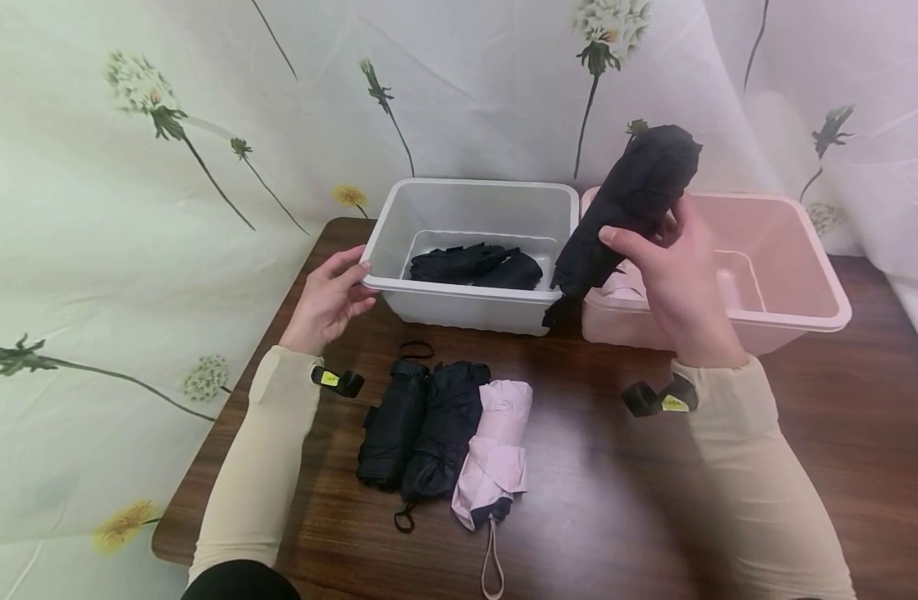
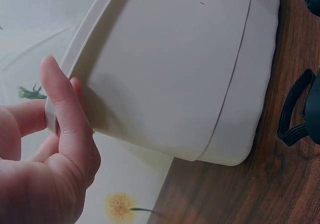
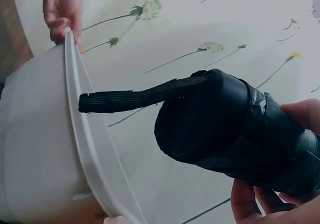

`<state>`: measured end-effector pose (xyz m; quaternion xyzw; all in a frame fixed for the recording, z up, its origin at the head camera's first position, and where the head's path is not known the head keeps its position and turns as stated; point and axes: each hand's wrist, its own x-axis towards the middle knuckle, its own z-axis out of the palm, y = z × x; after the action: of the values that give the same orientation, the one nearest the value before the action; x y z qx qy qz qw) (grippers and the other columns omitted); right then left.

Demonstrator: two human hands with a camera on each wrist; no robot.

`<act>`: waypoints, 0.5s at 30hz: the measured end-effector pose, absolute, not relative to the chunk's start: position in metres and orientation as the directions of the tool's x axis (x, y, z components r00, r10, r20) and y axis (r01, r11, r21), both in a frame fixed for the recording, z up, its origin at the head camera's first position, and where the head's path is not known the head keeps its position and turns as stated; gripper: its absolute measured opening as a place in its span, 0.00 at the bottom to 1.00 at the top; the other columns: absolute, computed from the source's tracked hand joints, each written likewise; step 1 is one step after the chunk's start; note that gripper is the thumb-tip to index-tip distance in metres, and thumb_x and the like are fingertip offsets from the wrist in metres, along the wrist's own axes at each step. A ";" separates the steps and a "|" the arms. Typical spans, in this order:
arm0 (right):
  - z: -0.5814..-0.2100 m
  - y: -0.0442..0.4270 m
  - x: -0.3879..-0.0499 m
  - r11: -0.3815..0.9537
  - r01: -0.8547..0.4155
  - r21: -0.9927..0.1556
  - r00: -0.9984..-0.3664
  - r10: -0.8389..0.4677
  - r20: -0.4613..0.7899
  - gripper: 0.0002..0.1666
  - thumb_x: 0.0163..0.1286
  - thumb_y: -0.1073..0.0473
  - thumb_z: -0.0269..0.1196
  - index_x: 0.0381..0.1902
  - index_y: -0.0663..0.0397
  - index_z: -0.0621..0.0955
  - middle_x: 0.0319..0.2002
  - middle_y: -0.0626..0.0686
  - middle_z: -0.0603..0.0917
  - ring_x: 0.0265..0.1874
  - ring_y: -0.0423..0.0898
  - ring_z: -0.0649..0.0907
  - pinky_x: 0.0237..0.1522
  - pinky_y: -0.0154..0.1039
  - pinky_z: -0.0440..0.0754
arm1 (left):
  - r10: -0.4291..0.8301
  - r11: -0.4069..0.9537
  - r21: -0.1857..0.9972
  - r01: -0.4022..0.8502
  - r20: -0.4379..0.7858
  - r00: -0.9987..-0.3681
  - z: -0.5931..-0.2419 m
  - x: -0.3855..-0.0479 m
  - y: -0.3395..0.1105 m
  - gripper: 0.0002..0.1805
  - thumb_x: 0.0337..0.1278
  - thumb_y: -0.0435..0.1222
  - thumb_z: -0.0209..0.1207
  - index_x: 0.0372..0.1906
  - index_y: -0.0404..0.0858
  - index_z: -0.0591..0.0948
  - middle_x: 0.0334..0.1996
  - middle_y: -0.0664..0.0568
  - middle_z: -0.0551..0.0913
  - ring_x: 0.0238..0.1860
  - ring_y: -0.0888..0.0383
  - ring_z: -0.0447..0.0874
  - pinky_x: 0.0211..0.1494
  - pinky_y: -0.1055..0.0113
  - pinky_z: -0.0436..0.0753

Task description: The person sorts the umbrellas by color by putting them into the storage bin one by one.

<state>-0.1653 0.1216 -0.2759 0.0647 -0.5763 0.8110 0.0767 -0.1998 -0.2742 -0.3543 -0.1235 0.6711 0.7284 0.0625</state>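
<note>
My right hand (image 1: 687,275) grips a folded black umbrella (image 1: 631,196), held up at a slant over the place where the two bins meet. In the right wrist view its round handle end and black wrist strap (image 3: 145,95) point toward the white bin. With thumb and fingers, my left hand (image 1: 331,296) pinches the left front corner of the white bin's rim (image 2: 82,46). Inside the white bin (image 1: 466,308) lie black folded umbrellas (image 1: 466,265). Beside it, the pink bin (image 1: 785,321) has something light pink (image 1: 622,283) in its left part, partly hidden by my right hand.
On the brown wooden table (image 1: 594,517), in front of the white bin, lie two black folded umbrellas (image 1: 395,425) and a pink folded umbrella (image 1: 499,446) side by side. A flower-patterned cloth (image 1: 466,92) hangs behind the bins and along the left.
</note>
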 end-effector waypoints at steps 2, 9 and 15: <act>-0.277 0.120 -0.169 -0.317 -0.198 -0.928 -0.980 0.049 0.193 0.35 0.56 0.73 0.67 0.61 0.50 0.72 0.51 0.54 0.78 0.49 0.49 0.80 0.50 0.33 0.82 | -0.076 -0.086 0.963 -0.256 -0.262 -0.962 -0.354 -0.200 -0.274 0.28 0.64 0.41 0.60 0.68 0.46 0.69 0.53 0.44 0.71 0.30 0.60 0.83 0.32 0.73 0.85; -0.280 0.113 -0.180 -0.212 -0.180 -0.961 -0.984 0.030 0.178 0.37 0.56 0.69 0.70 0.62 0.48 0.72 0.52 0.53 0.79 0.50 0.48 0.80 0.49 0.31 0.82 | -0.084 -0.074 0.961 -0.265 -0.271 -0.959 -0.355 -0.201 -0.273 0.28 0.64 0.41 0.59 0.68 0.46 0.69 0.56 0.41 0.70 0.31 0.61 0.83 0.32 0.73 0.85; -0.283 0.107 -0.188 -0.122 -0.169 -0.978 -0.985 0.003 0.170 0.38 0.56 0.66 0.70 0.64 0.48 0.70 0.55 0.55 0.78 0.53 0.48 0.79 0.53 0.31 0.81 | -0.092 -0.086 0.956 -0.279 -0.286 -0.954 -0.354 -0.200 -0.273 0.27 0.64 0.41 0.59 0.67 0.47 0.70 0.57 0.42 0.70 0.33 0.58 0.82 0.33 0.73 0.85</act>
<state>-0.1881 0.1065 -0.2832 0.0629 -0.6602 0.7462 0.0579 -0.2000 -0.2732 -0.3545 -0.1376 0.6730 0.7238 0.0647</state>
